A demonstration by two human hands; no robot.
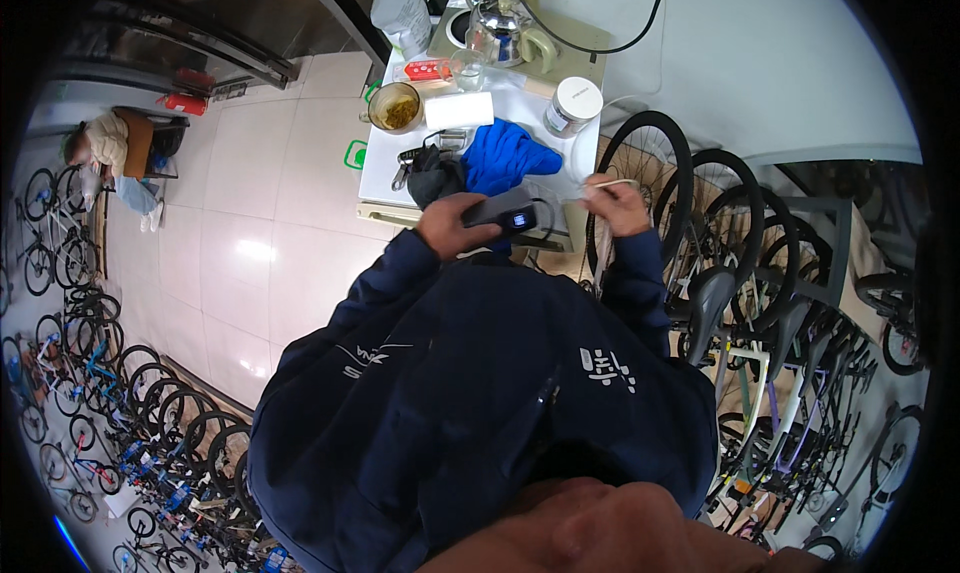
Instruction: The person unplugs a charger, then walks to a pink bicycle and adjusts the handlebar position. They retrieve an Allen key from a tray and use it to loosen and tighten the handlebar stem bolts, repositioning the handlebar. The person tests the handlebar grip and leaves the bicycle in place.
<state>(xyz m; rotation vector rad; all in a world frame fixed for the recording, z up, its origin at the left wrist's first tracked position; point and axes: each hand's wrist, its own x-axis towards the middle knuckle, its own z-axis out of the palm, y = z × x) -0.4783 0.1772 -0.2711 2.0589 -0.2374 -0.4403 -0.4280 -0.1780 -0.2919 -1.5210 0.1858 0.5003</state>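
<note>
Above the white surface (520, 108), two things are held.
A dark device (505, 213) is gripped flat in the left hand (450, 228), screen upward for reading; a thin white strip (605, 185) is pinched by the right hand (620, 205), just beyond the blue cloth (510, 155).

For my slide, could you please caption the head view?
Left hand holds a dark handheld device, right hand pinches a thin white strip over a cluttered white table among parked bicycles.

small lit blue screen (519, 219) on dark handheld device (500, 213); red flat packet (428, 70) on white table (380, 163); grey pouch (400, 13) behind
</note>
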